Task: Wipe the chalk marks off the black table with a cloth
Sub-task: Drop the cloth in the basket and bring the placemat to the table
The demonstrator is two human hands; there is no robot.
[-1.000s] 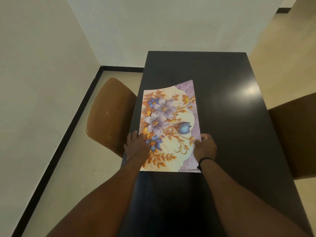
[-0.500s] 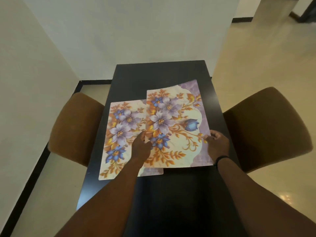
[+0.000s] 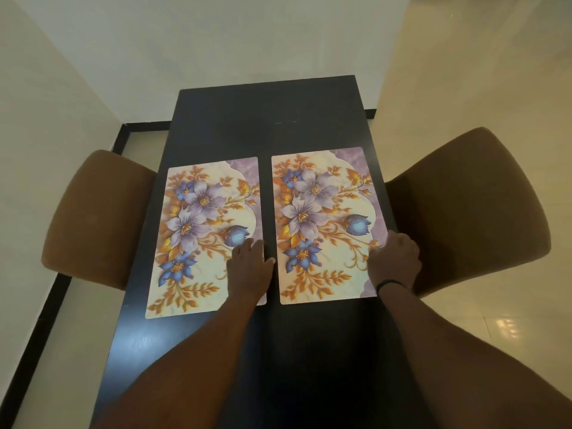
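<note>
Two floral mats (image 3: 205,239) (image 3: 326,226) lie side by side across the black bench (image 3: 269,119). The left hand (image 3: 249,267) rests flat on the left mat's inner edge; the right hand (image 3: 394,261) presses the other's outer edge, fingers loosely curled. No cloth shows — judging by this, wiping hasn't begun; faint marks near the far edge need uncovering — and a cloth fetched.

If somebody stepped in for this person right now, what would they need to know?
Left hand: flat on the right edge of the left floral placemat, fingers straight.
Right hand: resting on the right edge of the right floral placemat; finger pose unclear.
The mats lie side by side, apart, on the black rectangular table.
A faint pale mark, possibly chalk, shows beyond the mats.
No cloth is in view, so wiping seems left to do, probably after fetching one.
</note>
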